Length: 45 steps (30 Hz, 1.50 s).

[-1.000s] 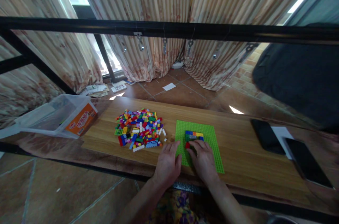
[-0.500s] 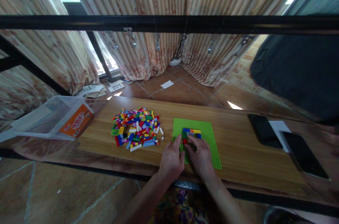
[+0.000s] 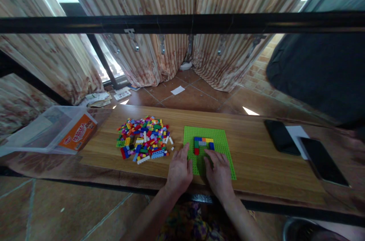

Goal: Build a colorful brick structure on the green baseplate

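A green baseplate (image 3: 224, 164) lies on the wooden board, with a small block of joined bricks (image 3: 203, 141) on it in blue, green, grey, orange and yellow. The red brick (image 3: 196, 151) sits at the near left end of that block. My left hand (image 3: 180, 168) rests at the plate's left edge, fingers stretched out and nothing in them. Over the plate's near right part, my right hand (image 3: 218, 170) has its thumb and forefinger apart, just in front of the bricks, holding nothing visible.
A heap of loose, mixed-colour bricks (image 3: 145, 138) lies left of the plate. Further left stands a clear plastic box (image 3: 51, 140) with an orange label. At the right are a black phone (image 3: 325, 159), a dark case (image 3: 281, 137) and white paper (image 3: 296, 136). A black rail (image 3: 182, 24) crosses beyond.
The red brick was at my right fingers and is now on the plate against the green one. My right hand has let go and drawn back; my left hand came in, then moved back left.
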Motion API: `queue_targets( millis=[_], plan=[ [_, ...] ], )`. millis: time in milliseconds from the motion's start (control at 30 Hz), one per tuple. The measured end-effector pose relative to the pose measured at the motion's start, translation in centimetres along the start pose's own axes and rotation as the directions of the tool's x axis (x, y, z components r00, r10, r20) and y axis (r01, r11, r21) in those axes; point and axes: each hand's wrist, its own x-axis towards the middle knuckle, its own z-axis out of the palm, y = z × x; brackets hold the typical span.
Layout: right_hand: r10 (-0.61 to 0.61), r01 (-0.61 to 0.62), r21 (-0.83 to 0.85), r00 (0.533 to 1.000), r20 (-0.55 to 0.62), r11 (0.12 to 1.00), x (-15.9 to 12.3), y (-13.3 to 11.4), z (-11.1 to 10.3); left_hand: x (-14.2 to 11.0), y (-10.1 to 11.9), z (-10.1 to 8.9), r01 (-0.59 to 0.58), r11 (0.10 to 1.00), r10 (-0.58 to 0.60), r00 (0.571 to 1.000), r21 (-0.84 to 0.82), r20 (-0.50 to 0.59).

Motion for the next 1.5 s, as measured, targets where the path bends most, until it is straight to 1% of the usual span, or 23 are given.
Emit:
queue_targets(
  millis=[100, 200, 333, 533, 633, 800, 967, 1133, 1233, 1367, 1500],
  plan=[
    [-0.009, 0.014, -0.105, 0.999, 0.04, 0.994, -0.7, -0.3, -0.1, 0.4, -0.1, -0.3, -0.056, 0.993, 0.053, 0.998, 0.102, 0.028],
    [-0.005, 0.016, -0.174, 0.998, 0.065, 0.985, -1.0, -0.9, 0.0, 0.7, -0.1, -0.4, -0.109, 0.976, 0.092, 0.991, 0.19, 0.097],
    [-0.006, 0.028, -0.218, 0.995, 0.101, 0.976, -0.8, -1.5, 0.2, 0.7, 0.2, -0.3, -0.12, 0.95, 0.07, 0.982, 0.287, 0.176],
    [-0.011, 0.048, -0.261, 0.99, 0.143, 0.964, -0.8, -1.7, 0.3, 0.7, 0.5, 0.0, -0.107, 0.929, 0.025, 0.973, 0.355, 0.23],
    [-0.011, 0.055, -0.278, 0.987, 0.159, 0.959, -0.9, -1.7, 0.4, 0.7, 0.5, 0.2, -0.109, 0.921, 0.022, 0.973, 0.373, 0.231],
    [-0.022, 0.072, -0.305, 0.986, 0.165, 0.95, -1.1, -1.7, 0.5, 0.5, 0.4, 0.7, -0.094, 0.913, 0.013, 0.979, 0.397, 0.202],
    [-0.028, 0.093, -0.343, 0.982, 0.188, 0.935, -1.2, -1.9, 0.5, 0.3, 0.3, 1.2, -0.102, 0.909, 0.032, 0.984, 0.405, 0.175],
    [-0.011, 0.095, -0.365, 0.974, 0.227, 0.926, -1.1, -1.9, 0.8, 0.3, 0.4, 1.7, -0.116, 0.895, 0.041, 0.983, 0.43, 0.18],
    [-0.013, 0.101, -0.37, 0.973, 0.232, 0.924, -1.0, -2.0, 1.0, 0.6, 0.6, 1.8, -0.105, 0.896, 0.026, 0.982, 0.431, 0.186],
    [-0.036, 0.121, -0.376, 0.974, 0.225, 0.919, -0.8, -2.1, 1.0, 0.9, 0.8, 1.6, -0.065, 0.91, -0.007, 0.985, 0.41, 0.172],
    [-0.056, 0.123, -0.348, 0.979, 0.198, 0.929, -0.8, -1.8, 1.0, 1.0, 1.0, 0.8, -0.048, 0.923, -0.024, 0.983, 0.381, 0.183]
  ],
)
